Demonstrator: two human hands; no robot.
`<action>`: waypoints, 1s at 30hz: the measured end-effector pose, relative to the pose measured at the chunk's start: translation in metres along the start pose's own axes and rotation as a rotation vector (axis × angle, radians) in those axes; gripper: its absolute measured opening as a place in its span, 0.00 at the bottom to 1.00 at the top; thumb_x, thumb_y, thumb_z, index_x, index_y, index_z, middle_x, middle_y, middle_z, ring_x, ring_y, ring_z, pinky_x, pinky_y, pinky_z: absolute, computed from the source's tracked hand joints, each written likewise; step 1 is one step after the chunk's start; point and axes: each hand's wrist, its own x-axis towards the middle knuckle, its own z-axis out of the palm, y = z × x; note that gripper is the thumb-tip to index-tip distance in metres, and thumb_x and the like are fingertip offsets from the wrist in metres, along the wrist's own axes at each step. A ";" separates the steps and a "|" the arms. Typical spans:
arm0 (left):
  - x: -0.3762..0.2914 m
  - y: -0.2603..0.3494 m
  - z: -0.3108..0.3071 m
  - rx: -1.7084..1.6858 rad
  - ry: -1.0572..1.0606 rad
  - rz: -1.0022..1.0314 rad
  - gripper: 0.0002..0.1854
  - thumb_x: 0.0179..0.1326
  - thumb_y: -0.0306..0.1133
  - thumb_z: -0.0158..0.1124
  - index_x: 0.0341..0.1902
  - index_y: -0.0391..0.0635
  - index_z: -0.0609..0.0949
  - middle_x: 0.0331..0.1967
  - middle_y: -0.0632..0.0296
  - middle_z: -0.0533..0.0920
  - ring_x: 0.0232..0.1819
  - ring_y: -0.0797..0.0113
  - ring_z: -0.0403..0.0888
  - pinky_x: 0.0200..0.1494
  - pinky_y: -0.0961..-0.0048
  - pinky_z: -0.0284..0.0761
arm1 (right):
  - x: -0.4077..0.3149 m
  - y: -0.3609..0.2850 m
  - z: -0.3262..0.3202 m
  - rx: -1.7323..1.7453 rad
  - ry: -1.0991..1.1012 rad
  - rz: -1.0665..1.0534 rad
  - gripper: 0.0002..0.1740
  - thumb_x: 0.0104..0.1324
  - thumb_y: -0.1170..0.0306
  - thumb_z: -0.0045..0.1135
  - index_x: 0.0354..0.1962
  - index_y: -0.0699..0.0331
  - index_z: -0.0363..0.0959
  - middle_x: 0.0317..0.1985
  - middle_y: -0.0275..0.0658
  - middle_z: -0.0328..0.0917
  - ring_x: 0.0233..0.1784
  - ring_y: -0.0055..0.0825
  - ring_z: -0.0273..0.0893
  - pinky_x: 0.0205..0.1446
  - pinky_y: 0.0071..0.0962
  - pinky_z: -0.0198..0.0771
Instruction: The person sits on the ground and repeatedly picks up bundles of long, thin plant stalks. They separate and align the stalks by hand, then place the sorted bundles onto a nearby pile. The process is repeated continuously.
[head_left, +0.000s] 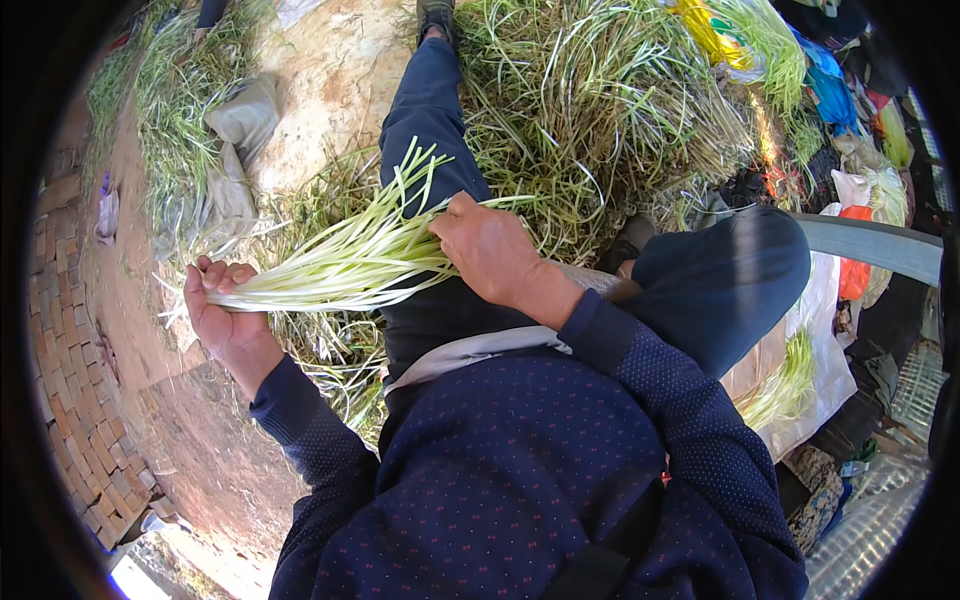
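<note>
A bundle of long, pale yellow-green leafy stalks, looking like blanched chives, lies across in front of me over my outstretched leg. My left hand is closed round its white ends at the left, with the fingertips curled over them. At the bundle's greener part, my right hand pinches some stalks between thumb and fingers; a few leaf tips stick out beyond it to the right. The palm side of my right hand is hidden, so how many stalks it grips cannot be told.
A large heap of green and dried stalks lies beyond my legs. Another heap is at the upper left, beside a grey plastic sheet. More pale stalks rest on white sheeting at the right, near a curved metal bar. Brick paving lies far left.
</note>
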 end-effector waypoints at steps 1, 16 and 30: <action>-0.001 0.000 0.000 -0.015 -0.010 -0.002 0.10 0.76 0.37 0.58 0.43 0.42 0.78 0.23 0.68 0.73 0.25 0.72 0.70 0.38 0.65 0.70 | 0.001 0.001 0.002 0.011 -0.039 0.046 0.04 0.61 0.75 0.58 0.35 0.64 0.77 0.39 0.47 0.76 0.35 0.48 0.82 0.38 0.43 0.78; -0.001 -0.004 0.000 -0.035 -0.012 -0.007 0.10 0.75 0.37 0.58 0.43 0.43 0.78 0.24 0.67 0.73 0.25 0.72 0.69 0.38 0.66 0.69 | 0.015 0.003 0.020 0.085 0.029 0.098 0.05 0.65 0.68 0.60 0.37 0.57 0.77 0.31 0.44 0.80 0.35 0.45 0.83 0.36 0.43 0.77; -0.002 -0.005 0.002 -0.022 -0.028 -0.040 0.10 0.76 0.37 0.58 0.43 0.43 0.78 0.24 0.68 0.73 0.25 0.72 0.70 0.38 0.66 0.69 | 0.026 0.000 0.019 -0.050 -0.035 0.024 0.07 0.64 0.69 0.60 0.36 0.61 0.73 0.32 0.44 0.78 0.33 0.45 0.81 0.36 0.43 0.76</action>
